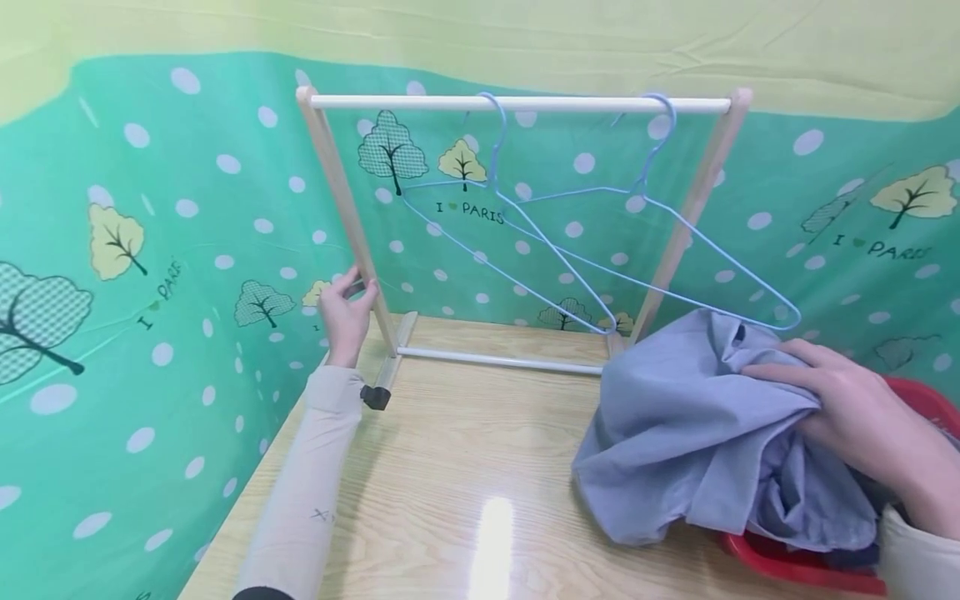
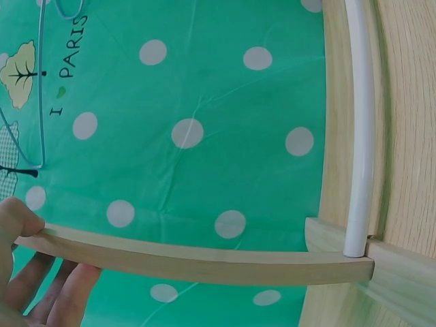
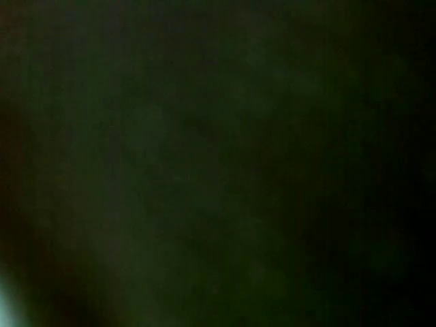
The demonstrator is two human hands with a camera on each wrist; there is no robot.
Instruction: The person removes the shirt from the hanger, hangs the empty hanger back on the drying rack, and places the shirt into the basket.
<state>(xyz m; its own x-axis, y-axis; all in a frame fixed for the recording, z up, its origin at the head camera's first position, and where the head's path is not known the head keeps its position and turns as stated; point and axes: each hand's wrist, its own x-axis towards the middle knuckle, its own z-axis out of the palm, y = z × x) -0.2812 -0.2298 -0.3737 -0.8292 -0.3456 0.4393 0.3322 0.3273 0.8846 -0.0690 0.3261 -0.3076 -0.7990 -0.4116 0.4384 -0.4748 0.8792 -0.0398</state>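
In the head view my left hand (image 1: pixel 347 315) holds the left wooden post (image 1: pixel 345 200) of a small clothes rack. The left wrist view shows its thumb on one side of the post (image 2: pixel 204 262) and fingers on the other. My right hand (image 1: pixel 847 400) grips a bunched blue-grey garment (image 1: pixel 675 425), lifted partly over a red basket (image 1: pixel 780 562). Folds hide some of the right fingers, and the garment's kind cannot be told. Two blue hangers, a left one (image 1: pixel 543 236) and a right one (image 1: pixel 720 247), hang from the rack's white top rail (image 1: pixel 570 104). The right wrist view is dark.
More dark cloth (image 1: pixel 851 558) lies in the basket at the right. The rack stands on a light wooden table (image 1: pixel 435 475), with a white lower bar (image 1: pixel 495 359) near the tabletop. A green patterned cloth (image 1: pixel 187 333) hangs behind and to the left.
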